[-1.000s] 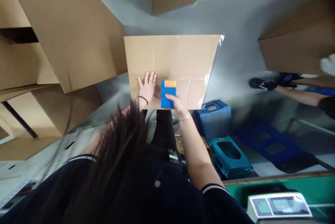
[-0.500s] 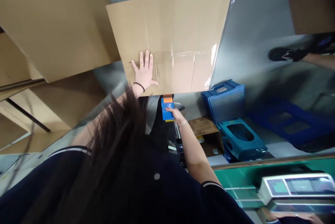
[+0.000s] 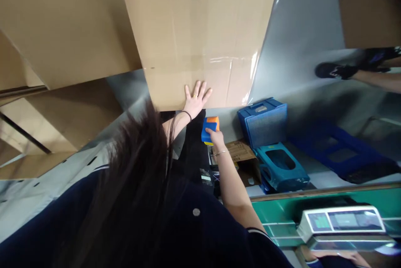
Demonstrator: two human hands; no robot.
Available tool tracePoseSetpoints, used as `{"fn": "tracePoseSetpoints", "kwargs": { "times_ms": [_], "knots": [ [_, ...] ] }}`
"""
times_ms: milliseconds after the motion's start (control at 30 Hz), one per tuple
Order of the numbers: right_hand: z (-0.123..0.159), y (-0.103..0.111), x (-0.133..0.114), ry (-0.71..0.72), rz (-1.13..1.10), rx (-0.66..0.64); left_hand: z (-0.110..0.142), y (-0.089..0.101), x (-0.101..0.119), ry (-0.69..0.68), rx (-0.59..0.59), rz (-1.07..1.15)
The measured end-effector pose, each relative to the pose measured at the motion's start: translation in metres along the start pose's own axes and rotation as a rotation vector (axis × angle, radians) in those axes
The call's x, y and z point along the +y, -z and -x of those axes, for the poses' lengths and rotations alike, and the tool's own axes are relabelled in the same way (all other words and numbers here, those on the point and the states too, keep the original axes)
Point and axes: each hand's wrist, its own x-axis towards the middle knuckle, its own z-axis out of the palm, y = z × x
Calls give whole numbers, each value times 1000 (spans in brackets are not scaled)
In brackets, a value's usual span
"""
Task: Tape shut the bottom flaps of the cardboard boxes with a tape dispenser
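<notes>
A large cardboard box (image 3: 200, 38) with shiny clear tape across its top and right edge is in front of me. My left hand (image 3: 197, 100) lies open on that top, near the close edge, with fingers spread. Just below this edge, my right hand (image 3: 216, 136) is closed around what looks like a hand-held tape dispenser (image 3: 209, 131), blue with orange and a little yellow. The dispenser is apart from the box top, and my fingers cover part of it.
Big cardboard boxes (image 3: 78, 29) stand on the left. At right are a blue crate (image 3: 266, 123), a teal plastic bin (image 3: 296, 178), an opened carton (image 3: 239, 151) and a scale (image 3: 347, 222) on a green surface. Another person's shoe (image 3: 330, 70) shows at far right.
My left hand has slid right and toward me across the box top. My right hand has shifted slightly right, turning the tape dispenser so more of its orange side shows.
</notes>
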Motion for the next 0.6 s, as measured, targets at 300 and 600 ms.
{"fn": "tracePoseSetpoints", "kwargs": {
  "times_ms": [300, 600],
  "knots": [
    [83, 135, -67, 710, 760, -282, 43, 66, 6, 26, -93, 999],
    [103, 132, -177, 681, 841, -696, 113, 97, 34, 158, 134, 1839]
  ]
}}
